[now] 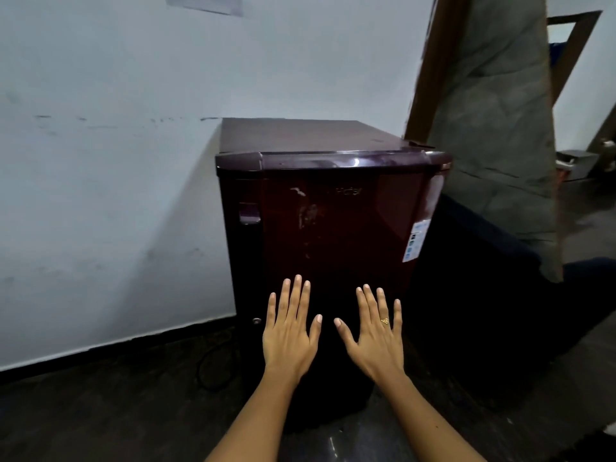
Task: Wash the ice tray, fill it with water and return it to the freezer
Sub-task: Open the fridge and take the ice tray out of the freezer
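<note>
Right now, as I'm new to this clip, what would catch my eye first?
A dark maroon fridge fills the middle, door closed, against a pale wall. Low in front of it, the left hand and right hand are spread open, fingers straight; the right wears a gold ring.

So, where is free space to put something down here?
The flat top of the glossy dark-red fridge, by the white wall, is bare. The dark floor left of it is open, except a black cable. Dark furniture crowds its right.

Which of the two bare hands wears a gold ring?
The right hand: a small gold ring sits on its ring finger; the left hand has none.
</note>
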